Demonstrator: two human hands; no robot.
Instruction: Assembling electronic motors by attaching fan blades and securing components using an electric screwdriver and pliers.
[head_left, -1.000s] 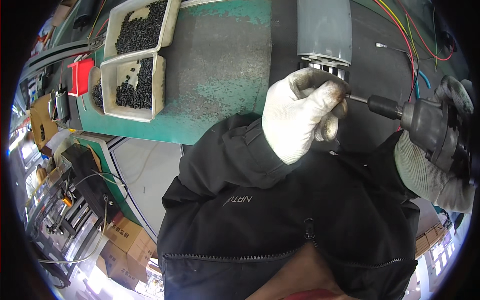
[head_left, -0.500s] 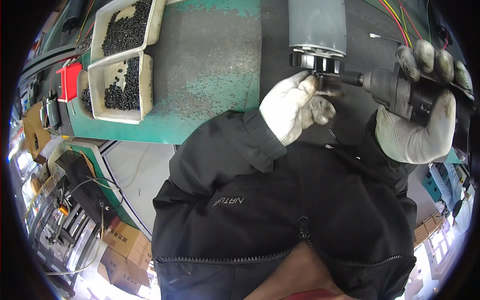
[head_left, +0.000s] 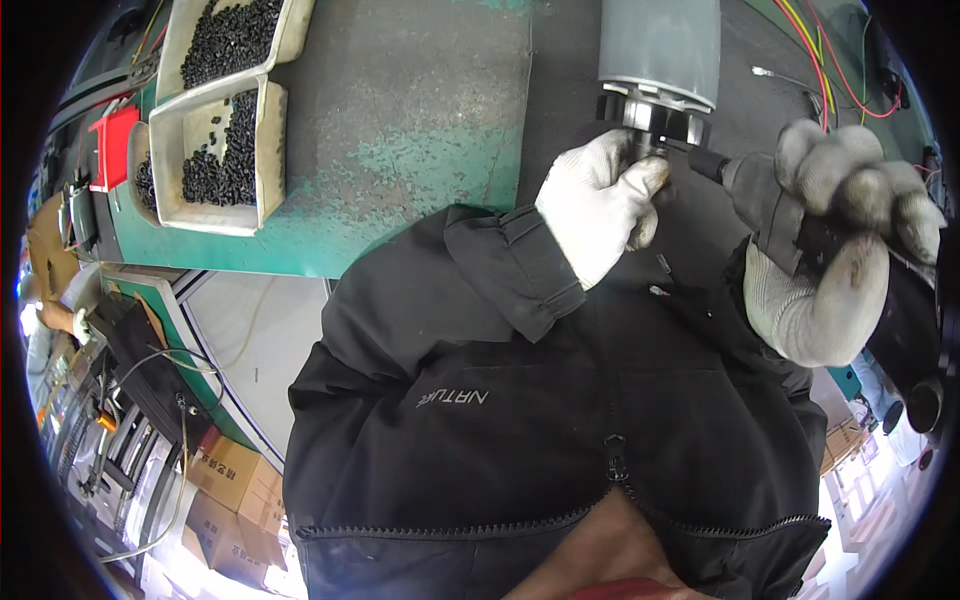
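Note:
A grey cylindrical motor (head_left: 660, 45) with a black ringed end (head_left: 655, 118) lies on the dark mat, its black end toward me. My left hand (head_left: 605, 205), in a white glove, is closed with its fingertips against that end; what they pinch is mostly hidden behind the fingers. A black power driver (head_left: 765, 195) is gripped in my right hand (head_left: 840, 220), gloved in white with darkened fingertips. The driver's dark nose (head_left: 707, 163) points left at the motor's end, close beside my left fingers. Whether it touches the motor I cannot tell.
Two cream bins (head_left: 272, 160) of small black parts stand on the worn green bench at the left, near a red holder (head_left: 115, 148). Red and yellow wires (head_left: 812, 50) run along the far right. Cardboard boxes (head_left: 235, 485) sit below the bench at lower left.
The motor and bench sit further right and left respectively in the picture. My left fingers have curled tighter at the motor's end, and the driver has tilted, its rear end dropping toward me.

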